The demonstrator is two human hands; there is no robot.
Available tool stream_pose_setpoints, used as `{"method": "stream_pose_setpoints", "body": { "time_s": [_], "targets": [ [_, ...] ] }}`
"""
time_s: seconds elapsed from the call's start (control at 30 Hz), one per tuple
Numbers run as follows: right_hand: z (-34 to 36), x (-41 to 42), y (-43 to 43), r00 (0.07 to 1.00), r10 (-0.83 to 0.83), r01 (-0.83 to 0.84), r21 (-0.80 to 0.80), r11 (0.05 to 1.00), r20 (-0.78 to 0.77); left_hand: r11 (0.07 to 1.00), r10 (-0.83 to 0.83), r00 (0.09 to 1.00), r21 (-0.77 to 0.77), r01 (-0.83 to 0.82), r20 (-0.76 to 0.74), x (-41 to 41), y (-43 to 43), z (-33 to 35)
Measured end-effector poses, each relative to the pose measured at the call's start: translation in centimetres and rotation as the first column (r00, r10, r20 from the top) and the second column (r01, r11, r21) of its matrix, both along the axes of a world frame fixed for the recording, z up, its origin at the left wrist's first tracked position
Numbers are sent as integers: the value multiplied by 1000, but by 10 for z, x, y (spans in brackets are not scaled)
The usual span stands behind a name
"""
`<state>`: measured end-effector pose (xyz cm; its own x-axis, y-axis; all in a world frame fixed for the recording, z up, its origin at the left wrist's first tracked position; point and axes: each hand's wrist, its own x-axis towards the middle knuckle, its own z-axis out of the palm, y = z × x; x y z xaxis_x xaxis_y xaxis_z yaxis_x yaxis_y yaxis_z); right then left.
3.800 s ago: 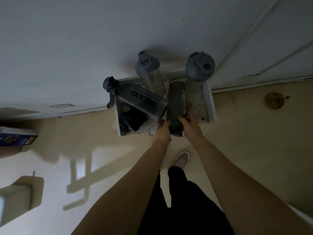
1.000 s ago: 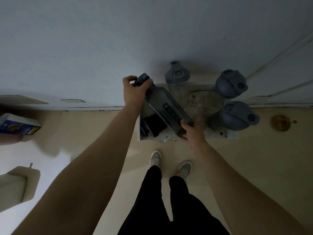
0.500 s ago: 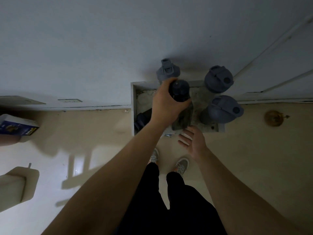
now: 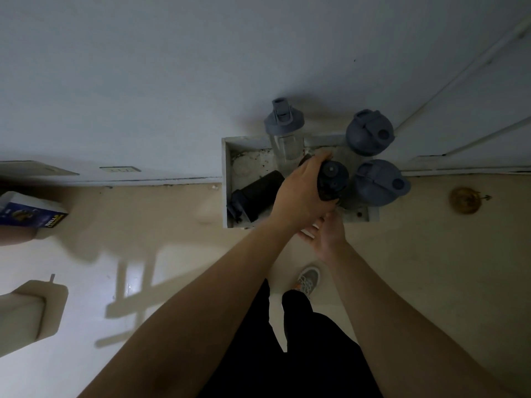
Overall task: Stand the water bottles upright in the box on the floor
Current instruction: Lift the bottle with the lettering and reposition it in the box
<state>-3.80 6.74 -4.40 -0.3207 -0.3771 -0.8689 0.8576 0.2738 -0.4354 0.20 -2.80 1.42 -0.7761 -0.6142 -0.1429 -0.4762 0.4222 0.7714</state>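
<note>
A white box (image 4: 224, 179) sits on the floor against the wall. My left hand (image 4: 298, 193) grips the top of a dark bottle (image 4: 333, 179) held upright in the box's middle. My right hand (image 4: 324, 234) hovers open at the box's near edge, just below that bottle. A clear bottle with a grey lid (image 4: 283, 124) stands at the back. Two bottles with large grey lids stand on the right, one at the back (image 4: 369, 132) and one nearer (image 4: 379, 182). A black bottle (image 4: 255, 195) lies on its side in the left part of the box.
A blue carton (image 4: 31, 214) lies on the floor at the far left, with a beige object (image 4: 28, 311) below it. A round brass fitting (image 4: 465, 200) sits on the floor right of the box. My shoe (image 4: 309, 278) and dark trouser legs are just before the box.
The dark bottle, tilted across the box a second ago, now stands upright under my left hand. My right hand let go of its base and hangs open near the box's front edge.
</note>
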Motion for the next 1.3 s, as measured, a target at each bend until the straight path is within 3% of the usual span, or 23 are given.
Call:
{"method": "stream_pose_setpoints", "body": {
  "time_s": [0.43, 0.53, 0.63, 0.77, 0.93, 1.0, 1.1, 1.17, 1.3],
  "targets": [
    [-1, 4, 1, 998, -59, 58, 48, 997, 32, 995, 51, 999, 92, -49, -19, 10, -8, -12],
    [5, 1, 3, 999, 42, -43, 75, 996, 18, 993, 45, 999, 114, -43, -8, 10, -7, -9],
    [17, -5, -2, 973, 229, -224, 207, 952, 0, 992, -3, 999, 125, -4, 50, 12, -12, -10],
    [46, -13, -3, 865, 434, -327, 375, 867, -251, 973, -54, 991, 229, 25, 122, 26, -27, -3],
    [109, -18, 11, 695, 589, -452, 386, 804, -413, 931, -56, 990, 365, 6, 128, 45, -52, 12],
    [134, -25, 7, 634, 576, -439, 373, 818, -517, 910, 5, 992, 411, -56, 124, 49, -62, 14],
    [159, -42, -12, 497, 497, -324, 379, 867, -711, 865, 229, 961, 422, -273, 154, 47, -79, 9],
    [164, -59, -37, 389, 495, -297, 403, 866, -777, 798, 375, 903, 422, -429, 210, 41, -92, 4],
    [137, -99, -104, 341, 640, -482, 456, 748, -689, 530, 501, 808, 627, -570, 311, 17, -119, -3]
  ]
}}
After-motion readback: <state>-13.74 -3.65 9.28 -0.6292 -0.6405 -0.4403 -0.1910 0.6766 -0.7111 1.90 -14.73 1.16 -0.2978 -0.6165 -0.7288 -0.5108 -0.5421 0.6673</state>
